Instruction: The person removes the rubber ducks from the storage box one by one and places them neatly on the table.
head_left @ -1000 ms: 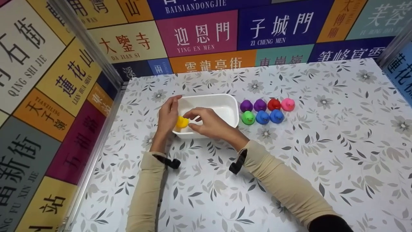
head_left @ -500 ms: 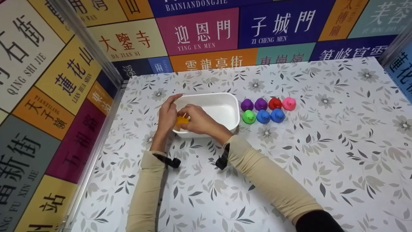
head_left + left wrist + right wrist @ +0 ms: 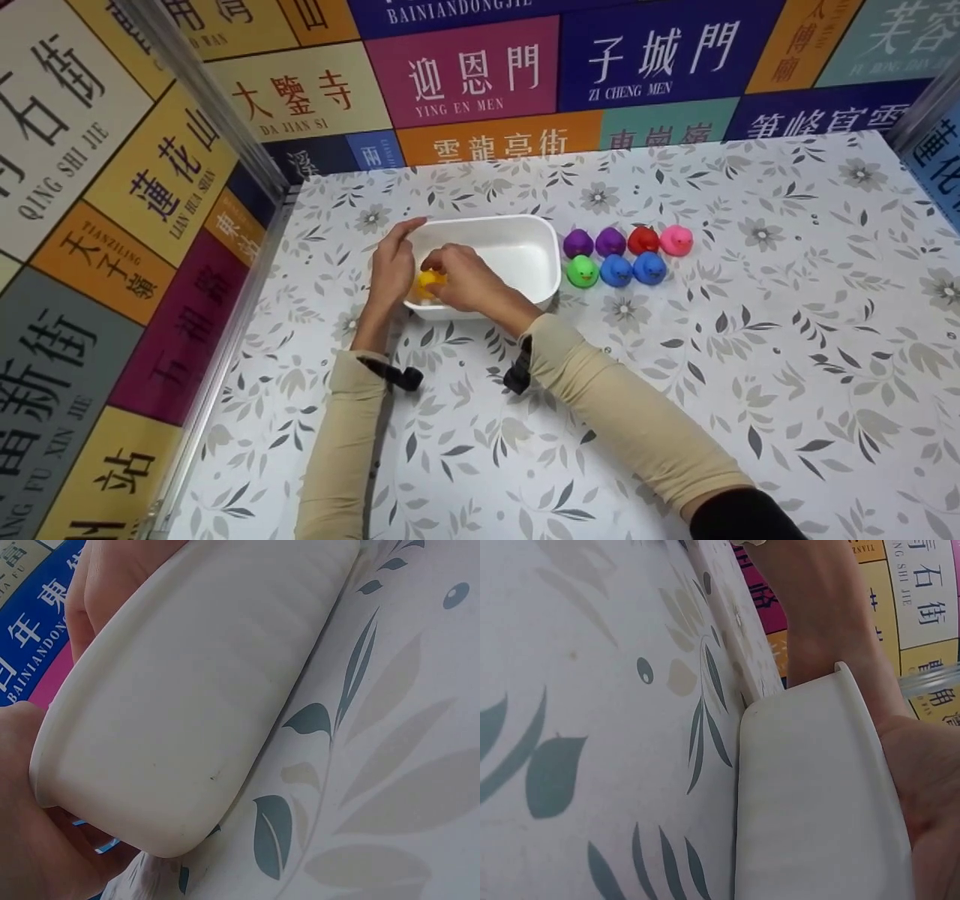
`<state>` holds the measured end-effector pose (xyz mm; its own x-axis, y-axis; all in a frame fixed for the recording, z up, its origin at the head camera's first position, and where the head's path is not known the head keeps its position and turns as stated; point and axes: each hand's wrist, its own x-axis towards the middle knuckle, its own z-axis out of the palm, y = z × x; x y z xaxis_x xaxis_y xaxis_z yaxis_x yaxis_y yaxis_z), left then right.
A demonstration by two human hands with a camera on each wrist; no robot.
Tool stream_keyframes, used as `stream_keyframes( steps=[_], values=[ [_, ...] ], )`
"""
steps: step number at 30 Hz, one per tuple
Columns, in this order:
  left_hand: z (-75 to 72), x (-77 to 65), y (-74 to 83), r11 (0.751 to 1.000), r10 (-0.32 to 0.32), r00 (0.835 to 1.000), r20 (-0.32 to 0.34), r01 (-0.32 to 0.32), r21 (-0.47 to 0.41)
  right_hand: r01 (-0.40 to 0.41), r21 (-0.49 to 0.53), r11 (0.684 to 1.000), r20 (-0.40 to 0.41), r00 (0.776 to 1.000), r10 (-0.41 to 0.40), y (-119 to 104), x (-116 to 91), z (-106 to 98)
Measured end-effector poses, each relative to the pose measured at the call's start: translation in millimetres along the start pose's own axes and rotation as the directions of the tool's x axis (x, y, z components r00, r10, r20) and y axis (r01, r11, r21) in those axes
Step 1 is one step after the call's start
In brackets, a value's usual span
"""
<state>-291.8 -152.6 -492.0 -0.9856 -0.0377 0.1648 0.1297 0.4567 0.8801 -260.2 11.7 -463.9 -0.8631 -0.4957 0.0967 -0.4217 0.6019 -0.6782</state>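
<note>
A white plastic tub (image 3: pixel 536 262) stands upright on the table. My left hand (image 3: pixel 391 266) holds its left end; in the left wrist view the thumb side of that hand (image 3: pixel 37 840) lies at the rim, with fingers beyond the wall. Inside the tub, at the left, my right hand (image 3: pixel 469 277) pinches a yellow rubber duck (image 3: pixel 430 283), partly hidden by the fingers. The duck is out of sight in both wrist views, where the tub's outer wall (image 3: pixel 180 690) blocks it.
Right of the tub, rubber ducks stand in two rows: purple (image 3: pixel 577 244), red (image 3: pixel 643 240) and pink (image 3: pixel 677 240) behind, green (image 3: pixel 582 271) and blue (image 3: pixel 616 271) in front. Sign-printed walls (image 3: pixel 465 82) border the floral tabletop (image 3: pixel 675 420) at the back and sides.
My right hand has moved left in the tub, and its fingers have come together on the yellow duck. The left hand has stayed at the tub's end.
</note>
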Motion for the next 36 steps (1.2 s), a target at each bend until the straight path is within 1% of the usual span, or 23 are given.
stream_keyframes(
  steps=[4, 11, 14, 17, 21, 24, 31, 36],
  values=[
    [0.1, 0.4, -0.4, 1.0, -0.006, 1.0, -0.002, 0.006, 0.0, -0.027, 0.014, 1.0, -0.025, 0.999, 0.027, 1.1, -0.1, 0.1],
    [-1.3, 1.0, 1.5, 1.0, -0.007, 1.0, -0.013, 0.007, 0.01, -0.029, 0.079, 0.996, -0.108, 0.993, 0.037, 4.8, 1.2, -5.0],
    [-1.2, 1.2, 0.4, 1.0, -0.009, 1.0, -0.009, 0.009, 0.01, -0.017, 0.104, 0.994, -0.137, 0.99, 0.031, 6.2, -0.4, -7.1],
    [-0.6, 0.8, 0.2, 1.0, -0.004, 1.0, -0.012, 0.005, 0.012, 0.019, 0.11, 0.994, -0.175, 0.985, 0.001, 6.8, -2.7, -8.2],
    [0.7, 0.2, 2.4, 1.0, -0.004, 1.0, -0.007, 0.004, 0.004, 0.077, 0.119, 0.99, -0.237, 0.97, -0.047, 6.6, -6.3, -11.6],
    [1.7, 0.5, 4.4, 1.0, -0.017, 1.0, 0.001, 0.017, -0.003, 0.11, 0.15, 0.983, -0.282, 0.957, -0.063, 8.9, -9.8, -16.3],
    [2.7, 1.0, 4.8, 0.999, -0.036, 0.999, 0.0, 0.036, -0.002, 0.167, 0.201, 0.965, -0.379, 0.922, -0.08, 21.3, -24.8, -29.5],
    [2.2, 0.9, 3.9, 0.998, -0.064, 0.998, 0.009, 0.065, -0.008, 0.187, 0.219, 0.958, -0.435, 0.897, -0.075, 30.5, -39.2, -39.6]
  ],
)
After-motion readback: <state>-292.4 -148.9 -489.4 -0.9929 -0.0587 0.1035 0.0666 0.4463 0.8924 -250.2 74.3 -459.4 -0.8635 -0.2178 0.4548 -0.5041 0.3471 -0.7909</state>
